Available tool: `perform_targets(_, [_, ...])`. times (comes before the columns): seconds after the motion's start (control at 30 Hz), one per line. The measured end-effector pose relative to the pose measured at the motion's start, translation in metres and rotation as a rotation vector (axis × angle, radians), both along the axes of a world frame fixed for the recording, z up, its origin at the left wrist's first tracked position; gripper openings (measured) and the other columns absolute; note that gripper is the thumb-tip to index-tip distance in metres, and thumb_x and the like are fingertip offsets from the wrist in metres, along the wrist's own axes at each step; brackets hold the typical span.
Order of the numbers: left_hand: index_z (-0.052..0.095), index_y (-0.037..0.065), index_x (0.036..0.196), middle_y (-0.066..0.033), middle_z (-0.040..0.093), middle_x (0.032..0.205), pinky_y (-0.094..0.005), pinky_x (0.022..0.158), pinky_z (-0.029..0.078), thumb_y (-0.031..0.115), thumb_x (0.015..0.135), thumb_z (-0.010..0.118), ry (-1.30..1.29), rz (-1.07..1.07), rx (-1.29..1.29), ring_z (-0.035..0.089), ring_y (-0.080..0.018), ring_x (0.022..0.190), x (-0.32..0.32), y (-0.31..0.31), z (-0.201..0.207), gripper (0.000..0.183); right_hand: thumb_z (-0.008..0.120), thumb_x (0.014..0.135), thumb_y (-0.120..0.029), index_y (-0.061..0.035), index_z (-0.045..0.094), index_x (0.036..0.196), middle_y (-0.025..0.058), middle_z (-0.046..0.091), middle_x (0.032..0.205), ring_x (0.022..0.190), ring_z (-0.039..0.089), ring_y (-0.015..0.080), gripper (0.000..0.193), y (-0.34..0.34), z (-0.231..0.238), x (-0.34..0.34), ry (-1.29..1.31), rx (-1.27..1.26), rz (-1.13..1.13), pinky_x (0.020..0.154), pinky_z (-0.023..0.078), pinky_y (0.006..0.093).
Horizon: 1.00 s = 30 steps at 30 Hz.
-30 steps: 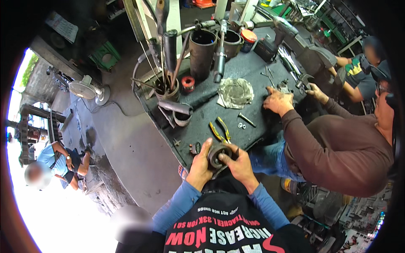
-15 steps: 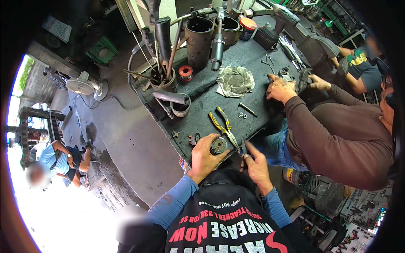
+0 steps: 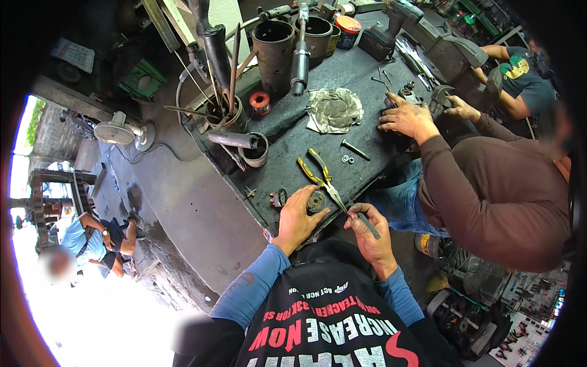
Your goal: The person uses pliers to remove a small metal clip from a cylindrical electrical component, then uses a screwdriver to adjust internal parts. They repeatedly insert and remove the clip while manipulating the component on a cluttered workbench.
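My left hand (image 3: 296, 215) curls its fingers and thumb around a small round metal part (image 3: 317, 201) with holes in its face, at the near edge of the dark workbench (image 3: 275, 175). Close by on the right, my right hand (image 3: 374, 240) pinches a thin dark flat tool (image 3: 365, 224); its exact kind is unclear. Long-nose pliers (image 3: 322, 173) with yellow handles lie just beyond the round part, jaws pointing toward my right hand. Left of my left hand sits a small dark and copper-coloured part (image 3: 278, 198). A bolt (image 3: 356, 150) and small nuts or washers (image 3: 347, 159) lie farther off.
A grimy rag (image 3: 334, 110) lies mid-bench. Behind it stand metal cylinders (image 3: 273, 54), a solder-like red spool (image 3: 260, 102) and a can of tools (image 3: 227, 118). At right, a co-worker's hand (image 3: 411, 117) rests on metal parts beside a vise (image 3: 455, 55). A cordless drill (image 3: 391, 30) stands behind.
The dark tool in my right hand has turned from pointing away to slanting back across my fingers. My left hand keeps its hold on the round part.
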<state>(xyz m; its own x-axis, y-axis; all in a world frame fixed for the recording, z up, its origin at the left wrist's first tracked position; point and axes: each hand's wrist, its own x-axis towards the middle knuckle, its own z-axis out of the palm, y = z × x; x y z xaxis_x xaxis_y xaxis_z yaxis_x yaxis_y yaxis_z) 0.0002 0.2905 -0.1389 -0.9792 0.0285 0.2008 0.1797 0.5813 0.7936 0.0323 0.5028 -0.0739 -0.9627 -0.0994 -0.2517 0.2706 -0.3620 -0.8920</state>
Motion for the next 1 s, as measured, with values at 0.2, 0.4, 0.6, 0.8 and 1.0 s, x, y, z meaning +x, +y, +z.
perform_targets(0.2, [0.076, 0.005, 0.124, -0.0078, 0.08, 0.1, -0.0391, 0.081, 0.063, 0.04, 0.1, 0.082, -0.748, 0.163, 1.124, 0.078, -0.0245, 0.089, -0.008, -0.018, 0.034, 0.042, 0.054, 0.119, -0.03, 0.0065, 0.072, 0.129, 0.0076, 0.06, 0.12, 0.099, 0.062, 0.0143, 0.042, -0.005, 0.049, -0.023, 0.325, 0.319, -0.101, 0.087, 0.056, 0.0321])
perform_targets(0.4, [0.074, 0.02, 0.107, -0.0026, 0.08, 0.103, -0.0457, 0.091, 0.066, 0.042, 0.102, 0.08, -0.866, 0.49, 1.909, 0.079, -0.022, 0.099, -0.009, -0.03, 0.039, 0.024, 0.057, 0.118, -0.028, 0.0052, 0.068, 0.139, 0.0064, 0.066, 0.111, 0.093, 0.066, 0.0138, 0.04, 0.006, 0.052, -0.041, 0.184, 0.458, -0.006, 0.087, 0.058, 0.0329])
perform_targets(0.6, [0.075, 0.021, 0.121, -0.0037, 0.078, 0.119, -0.0631, 0.111, 0.056, 0.05, 0.107, 0.069, -0.702, 0.464, 1.854, 0.075, -0.0238, 0.114, 0.015, -0.023, 0.032, 0.033, 0.071, 0.108, -0.006, 0.0022, 0.063, 0.122, 0.0061, 0.071, 0.101, 0.085, 0.072, 0.0128, 0.018, -0.017, 0.042, -0.02, 0.15, 0.361, -0.032, 0.078, 0.061, 0.0295])
perform_targets(0.8, [0.077, 0.013, 0.104, -0.009, 0.078, 0.1, -0.0391, 0.069, 0.055, 0.055, 0.105, 0.07, -0.85, 0.564, 2.114, 0.07, -0.0302, 0.09, 0.0, -0.025, 0.032, 0.042, 0.075, 0.105, -0.004, 0.0053, 0.072, 0.121, 0.0077, 0.077, 0.104, 0.091, 0.073, 0.0108, 0.019, -0.03, 0.086, -0.012, 0.255, 0.54, 0.106, 0.081, 0.058, 0.0253])
perform_targets(1.0, [0.076, 0.007, 0.104, -0.0131, 0.077, 0.1, -0.0402, 0.07, 0.059, 0.054, 0.105, 0.07, -0.942, 0.531, 2.032, 0.072, -0.032, 0.089, 0.006, -0.031, 0.057, 0.047, 0.078, 0.103, -0.004, 0.006, 0.068, 0.124, 0.0077, 0.077, 0.104, 0.091, 0.073, 0.01, 0.025, -0.035, 0.107, -0.011, 0.266, 0.483, 0.087, 0.08, 0.058, 0.0244])
